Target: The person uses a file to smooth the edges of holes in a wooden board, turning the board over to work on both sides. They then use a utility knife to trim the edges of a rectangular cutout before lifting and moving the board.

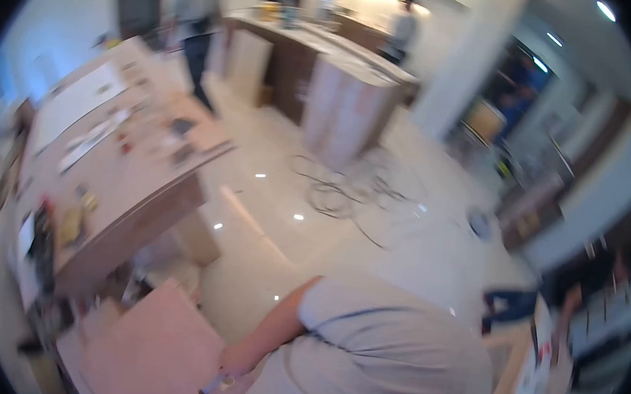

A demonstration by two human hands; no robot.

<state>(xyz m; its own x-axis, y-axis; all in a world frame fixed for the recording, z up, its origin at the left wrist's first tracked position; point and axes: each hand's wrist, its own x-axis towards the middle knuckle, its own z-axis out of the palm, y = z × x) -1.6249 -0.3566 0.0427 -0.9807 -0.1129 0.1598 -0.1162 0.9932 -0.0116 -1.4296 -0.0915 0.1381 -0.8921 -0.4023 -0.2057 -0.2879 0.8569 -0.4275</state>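
Note:
A grey short sleeve (394, 324) fills the bottom middle, and from it my bent right forearm comes down to the left. My right hand (233, 366) is low in the view, close against the grey shirt and partly hidden by it. It is closed around a slim, pale tool (213, 386) with a dark end, too blurred to name exactly. Right beside the hand lies a pinkish wooden panel (153, 337), which the tool overlaps in this view. My left hand is out of view.
A workbench (145, 171) at the left carries tools and scraps. Cables (338, 199) lie coiled on the shiny floor near a wooden cabinet unit (345, 113). Two people (196, 14) (403, 32) are at the back; another person (585, 284) is at the right.

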